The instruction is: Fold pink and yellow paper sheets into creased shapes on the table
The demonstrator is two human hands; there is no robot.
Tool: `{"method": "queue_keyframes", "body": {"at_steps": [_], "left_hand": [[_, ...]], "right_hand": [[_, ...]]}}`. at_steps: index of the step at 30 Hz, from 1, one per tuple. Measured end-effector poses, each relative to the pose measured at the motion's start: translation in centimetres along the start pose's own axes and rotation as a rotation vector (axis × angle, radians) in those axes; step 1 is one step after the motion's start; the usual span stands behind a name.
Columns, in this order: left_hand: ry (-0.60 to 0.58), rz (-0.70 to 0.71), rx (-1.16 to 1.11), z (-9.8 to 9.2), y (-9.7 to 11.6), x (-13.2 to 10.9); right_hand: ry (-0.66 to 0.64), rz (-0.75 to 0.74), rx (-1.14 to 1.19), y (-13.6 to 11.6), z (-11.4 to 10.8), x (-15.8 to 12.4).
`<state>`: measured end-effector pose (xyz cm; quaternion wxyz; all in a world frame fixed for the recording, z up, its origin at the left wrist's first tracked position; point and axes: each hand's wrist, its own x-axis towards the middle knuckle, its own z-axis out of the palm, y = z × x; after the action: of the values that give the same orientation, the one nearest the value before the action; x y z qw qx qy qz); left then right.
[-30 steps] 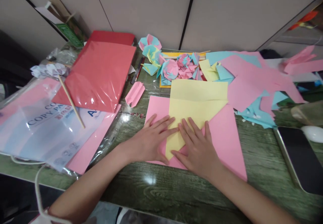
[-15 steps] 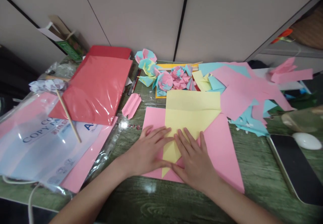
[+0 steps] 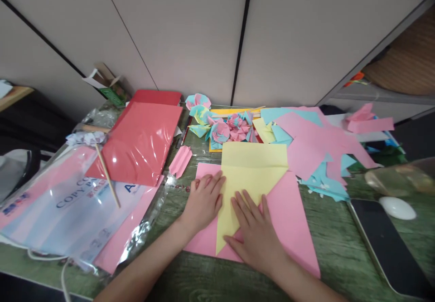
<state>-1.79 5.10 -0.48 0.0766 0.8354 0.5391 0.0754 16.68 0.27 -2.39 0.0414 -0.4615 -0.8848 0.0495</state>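
A yellow sheet of paper [image 3: 253, 170], folded into a downward point, lies on a pink sheet [image 3: 288, 216] on the green table. My left hand [image 3: 204, 200] rests flat at the yellow paper's left folded edge, fingers stretched out. My right hand [image 3: 254, 234] lies flat on the lower part of the yellow paper, fingers spread, pressing it down. Neither hand grips anything.
A red plastic-wrapped paper pack [image 3: 139, 141] and a copy-paper pack [image 3: 64, 202] with a wooden stick [image 3: 107, 175] lie at left. Folded paper flowers [image 3: 224, 127] and loose pink and blue sheets [image 3: 316, 145] sit behind. A dark tablet [image 3: 387, 243] and a white oval object [image 3: 397, 207] are at right.
The camera has tilted up, showing more wall. My left hand has slid left off the yellow paper to its edge; the right hand stays pressed on the fold.
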Motion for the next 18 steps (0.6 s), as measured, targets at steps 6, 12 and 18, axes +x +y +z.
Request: {"method": "queue_keyframes", "body": {"at_steps": [6,12,18], "left_hand": [[-0.003,0.005,0.026,0.11,0.13,0.26],[-0.029,0.04,-0.01,-0.04,-0.23,0.2],[-0.034,0.048,-0.007,-0.3,-0.09,0.16]], "right_hand": [[0.0,0.001,0.017,-0.05,0.17,-0.09],[-0.012,0.008,0.032,-0.03,-0.01,-0.05],[-0.021,0.016,0.058,0.01,0.02,-0.01]]}}
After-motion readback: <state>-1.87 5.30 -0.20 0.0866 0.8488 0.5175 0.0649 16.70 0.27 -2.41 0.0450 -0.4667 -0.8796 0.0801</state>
